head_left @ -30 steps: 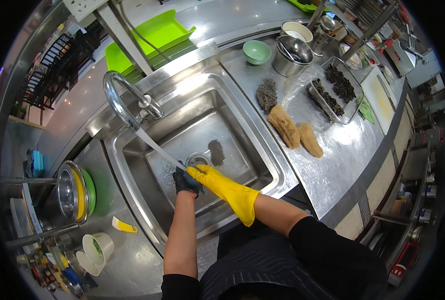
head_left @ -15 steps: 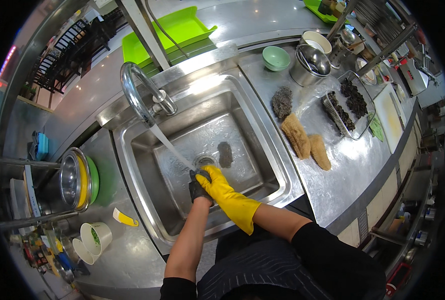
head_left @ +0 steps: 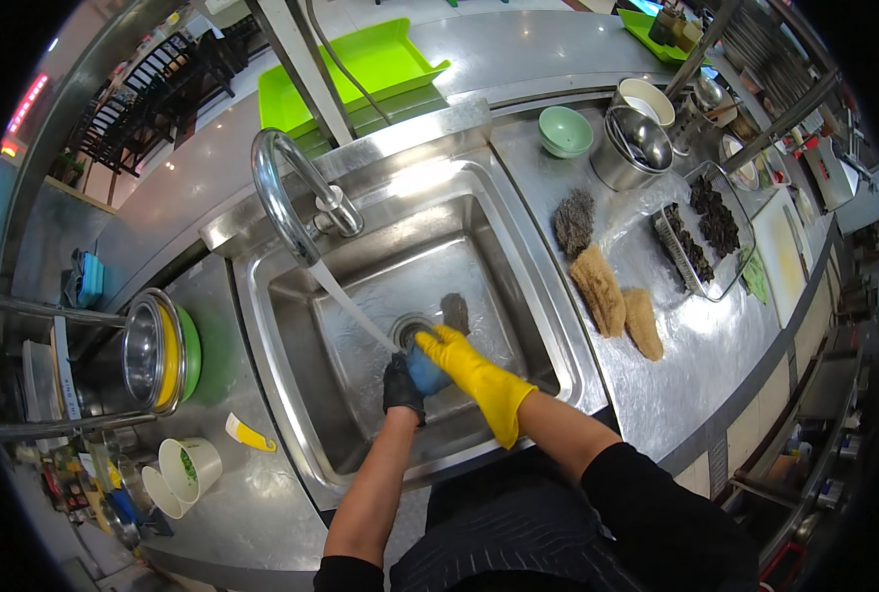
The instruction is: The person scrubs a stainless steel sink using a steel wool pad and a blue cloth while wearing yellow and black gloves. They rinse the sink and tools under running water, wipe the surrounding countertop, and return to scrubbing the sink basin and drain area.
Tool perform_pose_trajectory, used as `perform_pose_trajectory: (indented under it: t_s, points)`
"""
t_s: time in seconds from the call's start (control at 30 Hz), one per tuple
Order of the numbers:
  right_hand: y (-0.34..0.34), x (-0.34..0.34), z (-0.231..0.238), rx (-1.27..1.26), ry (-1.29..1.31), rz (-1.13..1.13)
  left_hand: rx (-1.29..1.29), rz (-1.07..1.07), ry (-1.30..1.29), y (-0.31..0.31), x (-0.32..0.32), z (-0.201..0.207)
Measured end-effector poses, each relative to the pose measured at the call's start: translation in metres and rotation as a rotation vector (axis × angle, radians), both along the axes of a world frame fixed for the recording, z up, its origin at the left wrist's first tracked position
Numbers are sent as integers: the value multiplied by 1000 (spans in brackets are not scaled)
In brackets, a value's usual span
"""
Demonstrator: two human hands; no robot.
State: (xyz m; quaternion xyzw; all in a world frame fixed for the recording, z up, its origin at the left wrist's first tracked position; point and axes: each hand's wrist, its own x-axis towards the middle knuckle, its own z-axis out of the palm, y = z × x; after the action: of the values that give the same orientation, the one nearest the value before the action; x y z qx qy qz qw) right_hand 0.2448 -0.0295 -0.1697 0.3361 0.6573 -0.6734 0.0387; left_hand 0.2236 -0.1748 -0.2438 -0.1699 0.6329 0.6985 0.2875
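Over the steel sink [head_left: 306, 414], my left hand [head_left: 403, 385] in a black glove and my right hand [head_left: 443, 353] in a long yellow rubber glove are closed on a blue, soft-looking item [head_left: 425, 372] between them. It resembles a cloth, but its exact kind is unclear. A stream of water [head_left: 358, 314] runs from the curved faucet [head_left: 279, 202] down to where my hands meet. Just beyond them lies the round drain [head_left: 409, 326], with a dark grey scrubbing pad [head_left: 455, 314] beside it on the sink floor.
Right of the sink lie a grey steel-wool scrubber [head_left: 573, 222] and two tan scouring pads [head_left: 597, 291]. Behind them are a green bowl [head_left: 565, 132], a steel pot [head_left: 622, 163] and a wire basket [head_left: 697, 266] of dark food. Stacked bowls [head_left: 188, 350] and a yellow-handled tool [head_left: 250, 432] are left.
My hands have parted slightly, the right one shifting rightward. The blue item now shows between them. The whole view has shifted a little.
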Motion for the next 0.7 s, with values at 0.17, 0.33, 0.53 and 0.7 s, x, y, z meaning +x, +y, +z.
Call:
perform_pose_trajectory:
  t_s: [0.17, 0.33, 0.53, 0.7]
  points:
    - [114, -56, 53, -228, 256, -324, 84, 91, -149, 27, -44, 118]
    - [220, -152, 77, 247, 522, -661, -41, 116, -147, -36, -47, 97]
    - [206, -250, 88, 1023, 391, -751, -113, 131, -218, -94, -1, 79]
    - [109, -255, 79, 1133, 677, -385, -139, 78, -270, -89, 8, 77]
